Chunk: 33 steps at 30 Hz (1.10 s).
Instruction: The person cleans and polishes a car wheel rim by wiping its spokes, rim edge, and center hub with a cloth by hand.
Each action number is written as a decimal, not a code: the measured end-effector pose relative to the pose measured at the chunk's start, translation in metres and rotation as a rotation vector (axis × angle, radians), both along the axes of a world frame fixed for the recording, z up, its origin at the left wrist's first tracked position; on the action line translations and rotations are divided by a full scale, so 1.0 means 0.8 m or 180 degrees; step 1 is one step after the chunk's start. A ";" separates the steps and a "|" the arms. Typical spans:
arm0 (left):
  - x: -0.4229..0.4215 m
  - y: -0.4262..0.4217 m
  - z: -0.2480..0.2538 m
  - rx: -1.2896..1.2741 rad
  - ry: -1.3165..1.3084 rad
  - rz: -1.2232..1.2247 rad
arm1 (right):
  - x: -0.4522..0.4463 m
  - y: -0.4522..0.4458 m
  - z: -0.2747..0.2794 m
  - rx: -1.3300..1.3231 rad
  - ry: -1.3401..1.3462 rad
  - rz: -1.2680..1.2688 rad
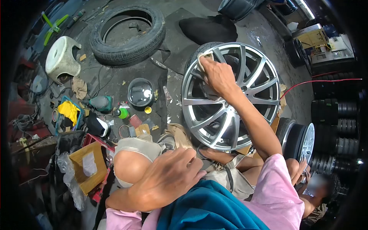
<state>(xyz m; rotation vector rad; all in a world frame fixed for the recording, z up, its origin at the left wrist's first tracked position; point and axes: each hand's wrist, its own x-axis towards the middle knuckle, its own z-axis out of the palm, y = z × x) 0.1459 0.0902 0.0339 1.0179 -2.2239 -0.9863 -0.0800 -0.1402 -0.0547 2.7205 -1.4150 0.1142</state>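
Observation:
A silver multi-spoke wheel rim (230, 96) stands in front of me, its spoked face toward me. At its upper left edge my right hand (217, 74) presses a pale cloth (204, 60) against the rim, fingers closed around it. My left hand (176, 172) rests near my bent knee, away from the wheel, with its fingers curled in; whether anything is inside them is hidden. A dark tyre (209, 48) shows behind the rim's upper left.
A loose tyre (153, 42) and a white stool (63, 55) are at the upper left. Left of the wheel are a bowl of liquid (140, 93), a yellow cap (148, 110) and a green sander (101, 102). Another person (316, 191) sits at the lower right beside a rim (308, 142).

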 end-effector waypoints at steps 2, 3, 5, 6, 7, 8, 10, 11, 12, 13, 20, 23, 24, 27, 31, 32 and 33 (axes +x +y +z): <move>-0.003 -0.002 0.000 -0.0007 0.0004 -0.0054 | -0.001 0.005 -0.002 -0.0012 -0.0083 -0.0014; -0.004 -0.002 0.000 -0.0038 0.0002 -0.0105 | -0.001 0.009 -0.004 -0.0049 -0.0173 -0.0026; -0.006 -0.001 0.000 -0.0025 -0.0070 -0.0123 | 0.003 0.015 -0.013 0.0021 -0.0182 -0.0069; -0.006 0.001 0.001 -0.0025 -0.0142 -0.0123 | 0.008 0.019 -0.015 0.0078 -0.0190 -0.0094; -0.007 0.003 0.000 -0.0014 -0.0148 -0.0108 | 0.011 0.024 -0.014 0.0115 -0.0198 -0.0115; -0.007 0.005 -0.002 -0.0098 -0.0181 -0.0100 | 0.016 0.028 -0.014 0.0130 -0.0199 -0.0098; -0.008 0.008 -0.002 -0.0143 -0.0210 -0.0103 | 0.022 0.042 -0.018 0.0275 -0.0080 -0.0036; -0.008 0.007 0.000 -0.0133 -0.0273 -0.0096 | 0.023 0.053 -0.026 0.0183 -0.0128 0.0134; -0.008 0.006 0.000 -0.0128 -0.0338 -0.0090 | 0.027 0.066 -0.031 0.0211 -0.0129 0.0121; -0.007 0.005 -0.001 -0.0118 -0.0303 -0.0095 | 0.032 0.081 -0.036 0.0302 -0.0054 0.0188; -0.003 0.010 0.001 0.0077 -0.0424 -0.0064 | 0.002 0.236 -0.072 0.0728 0.0397 0.0665; 0.001 0.013 -0.001 0.0197 -0.0398 -0.0029 | -0.045 0.297 -0.089 0.0877 0.0397 0.0753; 0.000 0.013 0.000 0.0223 -0.0414 -0.0034 | -0.053 0.303 -0.088 0.0847 0.0469 0.0807; -0.009 0.014 0.003 0.0289 -0.0392 -0.0130 | -0.058 0.295 -0.086 0.1044 0.0614 0.0812; -0.023 0.011 0.008 0.0362 -0.0333 -0.0243 | -0.017 0.207 -0.078 0.0836 0.0361 0.0897; -0.025 0.010 0.009 0.0310 -0.0350 -0.0282 | -0.006 0.178 -0.072 0.0869 0.0311 0.0911; -0.026 0.008 0.009 0.0258 -0.0377 -0.0236 | 0.002 0.147 -0.064 0.0619 0.0212 0.0898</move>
